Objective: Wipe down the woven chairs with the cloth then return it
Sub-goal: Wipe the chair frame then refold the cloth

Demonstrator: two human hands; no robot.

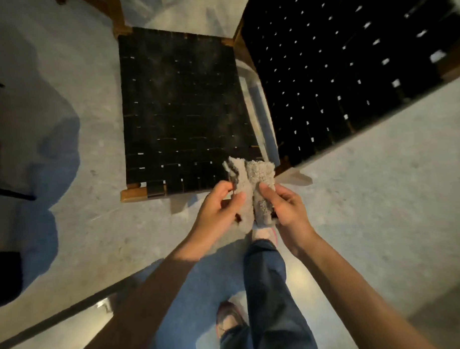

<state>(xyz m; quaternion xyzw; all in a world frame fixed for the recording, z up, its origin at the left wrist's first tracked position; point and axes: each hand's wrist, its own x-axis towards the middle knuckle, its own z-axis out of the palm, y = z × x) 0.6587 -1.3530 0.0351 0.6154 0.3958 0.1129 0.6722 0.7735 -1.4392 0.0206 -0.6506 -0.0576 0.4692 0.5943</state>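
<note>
While I stand over the chairs, both my hands meet in front of me around the cloth (246,184), a grey, nubbly rag bunched into two upright folds. My left hand (218,204) grips the left fold and my right hand (286,207) grips the right one. The fingers (222,187) of both hands are curled, pinching the pile against the thumbs, so neither hand is spread or flat. The two folds touch each other between my thumbs. The cloth's top sticks up past my fingertips and its tail hangs down between my wrists, held in the air and not lying on anything.

Just beyond my fingers and a little to the left sits the nearer woven chair (179,110), its seat a square of black straps in a brown wooden frame, with pale dusty smears across the weave. From where I look, the cloth's top overlaps the near right corner of that seat; I cannot tell whether it touches it. Beyond and to the right of my right fingers is a second woven chair (337,66), also black, with light showing through the gaps in its straps. A narrow strip of floor (381,195) separates the two.

Below my hands, my leg in blue jeans (266,277) steps forward, with a pale shoe (263,233) directly under the cloth.
</note>
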